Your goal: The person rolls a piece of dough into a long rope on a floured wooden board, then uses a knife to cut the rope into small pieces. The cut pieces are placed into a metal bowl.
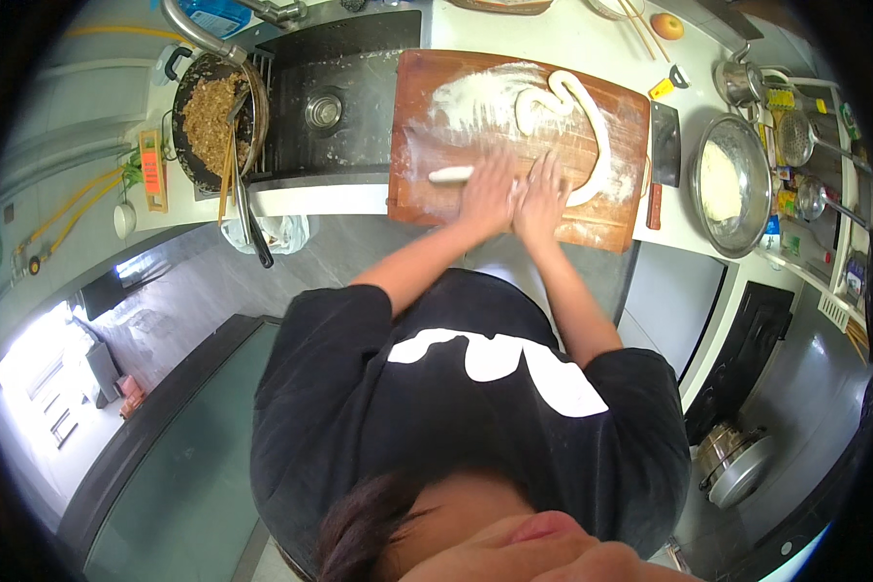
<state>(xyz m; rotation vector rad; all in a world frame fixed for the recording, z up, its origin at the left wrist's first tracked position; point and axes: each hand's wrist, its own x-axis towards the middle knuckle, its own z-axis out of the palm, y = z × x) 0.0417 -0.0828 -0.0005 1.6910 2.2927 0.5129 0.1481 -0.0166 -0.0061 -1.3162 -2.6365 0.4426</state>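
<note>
A long white dough rope (602, 145) lies on a floured wooden cutting board (422, 87), curling into a bend near the top and running down the right side. Its other end (451, 174) sticks out to the left of my hands. My left hand (491, 188) rests palm down over the rope, fingers stretched forward. Close beside it, my right hand (542, 195) also lies flat over the dough, near where the rope curves up. Both hands are slightly blurred, and they hide the stretch of dough beneath them. Flour is spread over the upper left of the board.
A black sink (364, 94) adjoins the board's left, with a pan of minced filling (214, 116) beside it. To the right are a cleaver (666, 145), a yellow-handled peeler (666, 87) and a metal bowl (760, 211) holding dough (720, 182).
</note>
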